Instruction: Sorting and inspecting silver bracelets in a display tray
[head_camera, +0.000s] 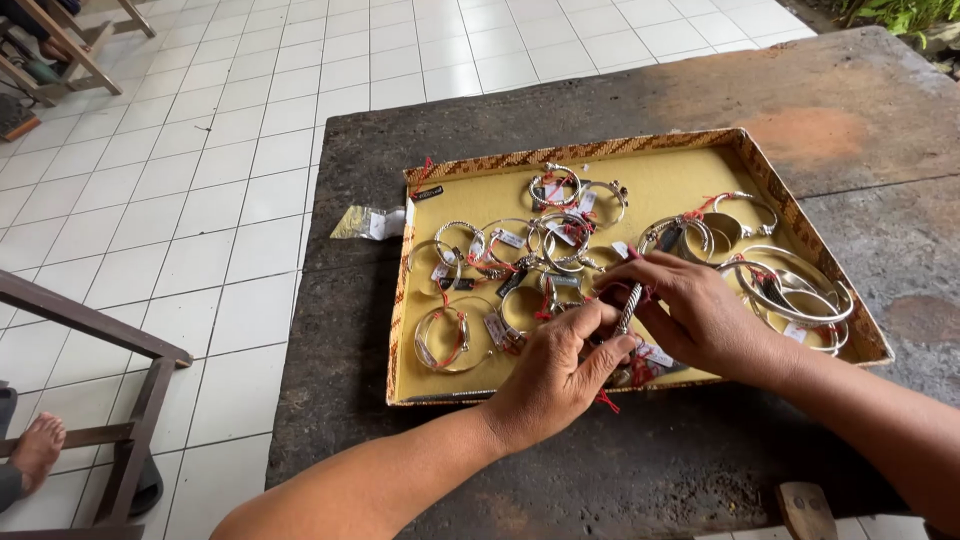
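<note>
- Your left hand (555, 375) and right hand (700, 315) pinch one twisted silver bangle (628, 307) over the yellow-lined tray's (640, 180) 6 o'clock edge.
- Keep fingertips tight; mind the red tag string (606, 401).

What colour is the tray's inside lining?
Mustard yellow, seen clearly in the head view: tray.

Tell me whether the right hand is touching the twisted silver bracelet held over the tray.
Touching. The head view shows the right hand fingers pinching the twisted silver bracelet, with the left hand gripping it below.
</note>
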